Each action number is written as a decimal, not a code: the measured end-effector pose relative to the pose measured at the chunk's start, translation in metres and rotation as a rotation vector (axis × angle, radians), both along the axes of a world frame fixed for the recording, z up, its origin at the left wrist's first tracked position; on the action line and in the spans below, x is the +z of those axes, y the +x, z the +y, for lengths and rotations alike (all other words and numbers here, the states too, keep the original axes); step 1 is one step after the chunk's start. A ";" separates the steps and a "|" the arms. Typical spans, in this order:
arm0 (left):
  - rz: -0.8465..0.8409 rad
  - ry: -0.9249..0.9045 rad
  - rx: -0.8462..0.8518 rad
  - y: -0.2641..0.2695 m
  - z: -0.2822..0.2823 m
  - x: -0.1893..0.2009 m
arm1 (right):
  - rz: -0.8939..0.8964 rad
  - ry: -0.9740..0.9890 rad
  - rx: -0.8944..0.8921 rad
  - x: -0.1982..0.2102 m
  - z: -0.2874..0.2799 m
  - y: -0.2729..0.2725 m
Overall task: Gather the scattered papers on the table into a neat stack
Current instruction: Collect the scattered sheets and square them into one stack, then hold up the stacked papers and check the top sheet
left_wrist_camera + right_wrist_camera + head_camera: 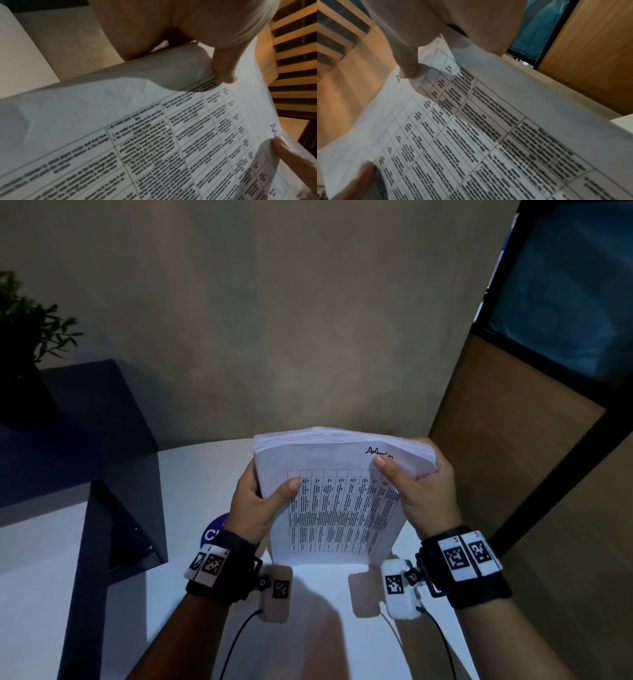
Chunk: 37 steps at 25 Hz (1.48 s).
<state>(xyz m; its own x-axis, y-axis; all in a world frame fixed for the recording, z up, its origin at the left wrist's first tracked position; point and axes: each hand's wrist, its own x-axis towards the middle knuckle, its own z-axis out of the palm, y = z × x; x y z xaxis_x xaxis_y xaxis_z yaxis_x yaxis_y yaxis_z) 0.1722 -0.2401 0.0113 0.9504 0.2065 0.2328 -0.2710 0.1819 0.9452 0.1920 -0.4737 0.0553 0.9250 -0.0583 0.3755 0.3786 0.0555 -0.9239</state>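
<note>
As the head view shows it: stack of papers [329,508] held nearly upright over the white table [185,474], printed grid facing the person; whether its lower edge touches the table cannot be told.
Grip, head view: left hand [255,505] and right hand [424,491] each pinch a side edge, thumb in front, fingers behind.
Handling: judged light but floppy, with one top corner curling; loose sheets will likely slip on one another, so the side edges are the sound place to hold while squaring.
Surroundings: dark block [102,419] and plant [27,337] at left, blue sticker [214,530] just beside the left wrist, wooden panel [507,446] at right; none stands between hands and table.
Left wrist view: left thumb [223,73] pressed on the top sheet; wooden slats [295,67] beyond.
Right wrist view: right thumb [409,67] pressed near the handwritten corner; no stray sheet shows in any view.
</note>
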 end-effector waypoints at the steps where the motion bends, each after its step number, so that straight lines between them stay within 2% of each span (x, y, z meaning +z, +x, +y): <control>1: 0.001 -0.015 0.006 0.002 -0.001 -0.003 | 0.005 -0.004 0.008 -0.002 -0.001 0.000; 5: -0.004 -0.013 0.060 0.004 -0.005 -0.005 | 0.125 -0.020 0.057 -0.029 -0.008 -0.001; 9: 0.000 0.040 0.082 0.002 -0.010 -0.004 | 0.174 -0.112 -0.025 -0.061 -0.005 -0.007; 12: -0.017 0.101 0.149 0.001 -0.015 0.001 | 0.116 -0.148 -0.102 -0.056 0.008 -0.006; 15: -0.050 0.130 0.225 -0.001 -0.017 0.004 | 0.057 -0.146 -0.095 -0.048 0.012 -0.005; 20: 0.079 0.295 0.193 -0.010 -0.016 -0.029 | 0.180 -0.211 -0.028 -0.076 0.012 -0.008; 24: 0.133 0.275 0.190 -0.011 -0.015 -0.044 | 0.248 -0.197 -0.029 -0.087 0.012 -0.008; 28: 0.168 0.259 0.186 -0.012 -0.013 -0.044 | 0.258 -0.215 -0.055 -0.081 0.013 -0.005; 31: 0.188 0.345 0.153 -0.019 -0.004 -0.043 | 0.283 -0.160 -0.038 -0.061 0.009 -0.005; 37: 0.258 0.454 -0.011 -0.065 0.005 -0.044 | 0.250 -0.012 0.015 -0.019 -0.003 0.004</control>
